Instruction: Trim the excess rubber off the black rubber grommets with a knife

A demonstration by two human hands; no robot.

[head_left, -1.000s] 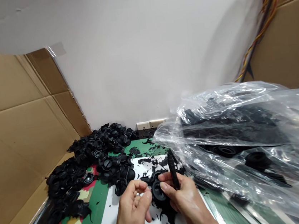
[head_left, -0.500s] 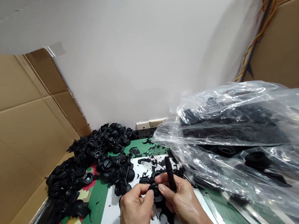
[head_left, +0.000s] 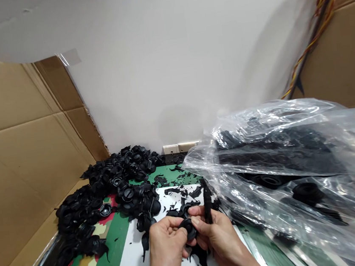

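Between both hands is a round black rubber part [head_left: 189, 229], its ringed face turned up. My left hand [head_left: 167, 247] pinches its left edge with thumb and finger. My right hand [head_left: 219, 235] grips the right edge with its fingertips, and a dark pen-like tool [head_left: 207, 202] stands up out of the same hand, tucked by the fingers. Under the hands lies a white sheet [head_left: 130, 258] strewn with black rubber scraps [head_left: 199, 256]. Further black parts lie just beyond the fingertips. The lower ends of the tool and of the part are hidden by my fingers.
A heap of black rubber parts [head_left: 129, 164] spreads over the left and back of the green table [head_left: 109, 251]. At right lies a large clear plastic bag [head_left: 278, 151] with black parts inside. A cardboard wall [head_left: 17, 108] rises at left; a white wall [head_left: 172, 65] stands behind.
Both hands have shifted slightly right in view, and the black rubber part has tilted and turned between the fingers. The tool in my right hand has moved slightly right and down.
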